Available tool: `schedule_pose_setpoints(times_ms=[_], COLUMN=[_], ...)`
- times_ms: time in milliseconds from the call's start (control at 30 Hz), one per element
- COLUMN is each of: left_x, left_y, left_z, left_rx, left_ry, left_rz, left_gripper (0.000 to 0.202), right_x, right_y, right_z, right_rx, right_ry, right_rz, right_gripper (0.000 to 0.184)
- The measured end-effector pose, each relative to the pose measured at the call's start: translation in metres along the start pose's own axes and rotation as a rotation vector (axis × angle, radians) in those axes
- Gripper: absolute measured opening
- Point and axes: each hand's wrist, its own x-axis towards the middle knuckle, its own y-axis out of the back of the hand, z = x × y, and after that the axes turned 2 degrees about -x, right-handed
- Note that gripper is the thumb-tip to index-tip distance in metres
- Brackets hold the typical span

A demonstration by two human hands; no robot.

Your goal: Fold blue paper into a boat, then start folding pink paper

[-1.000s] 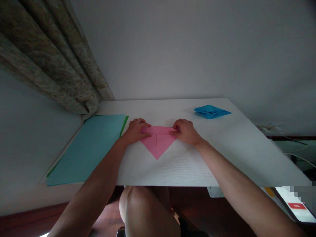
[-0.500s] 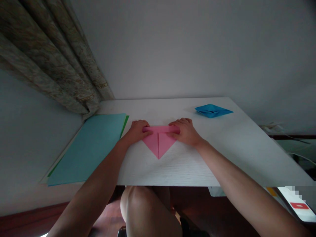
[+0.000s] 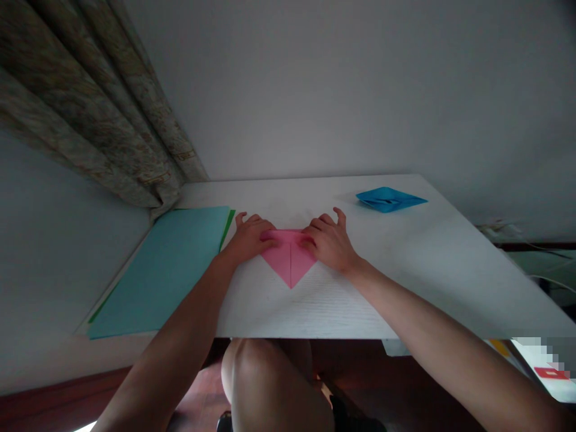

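Here, both hands [image 3: 249, 240] [image 3: 332, 245] hold pink paper [image 3: 290, 264]; the red mark [image 3: 552, 373] is illegible.

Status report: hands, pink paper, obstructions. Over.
Left hand, right hand pinching folded pink paper. Tip toward person. Blue origami apart, farther right, not obstructing.

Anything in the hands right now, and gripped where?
Pink folded paper: the left hand holds the left end of its far edge, the right hand the right end.
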Motion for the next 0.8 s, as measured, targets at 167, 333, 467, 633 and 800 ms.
schedule_pose_setpoints(times_ms=[167, 333, 467, 633, 800], left_x=[-0.002, -0.003, 0.001, 0.001, -0.004], left_y=[0.007, 0.005, 0.002, 0.005, 0.007], left_z=[-0.001, -0.004, -0.010, -0.021, -0.030], left_rx=[-0.005, -0.028, -0.110, -0.261, -0.355], left_ry=[-0.019, -0.035, -0.010, 0.007, 0.012], left_rz=[-0.051, -0.071, -0.112, -0.126, -0.136], left_gripper=[0.015, 0.012, 0.014, 0.019, 0.020], right_x=[-0.001, -0.004, -0.008, -0.015, -0.023], right_y=[-0.001, 0.000, 0.001, -0.007, -0.018], right_z=[0.003, 0.004, 0.005, 0.022, 0.047], right_rx=[0.015, 0.055, 0.143, 0.392, 0.518], right_ry=[0.024, 0.020, -0.040, -0.149, -0.114], right_rz=[0.004, -0.009, -0.023, -0.031, -0.008], right_gripper=[0.025, 0.026, 0.025, 0.013, 0.012])
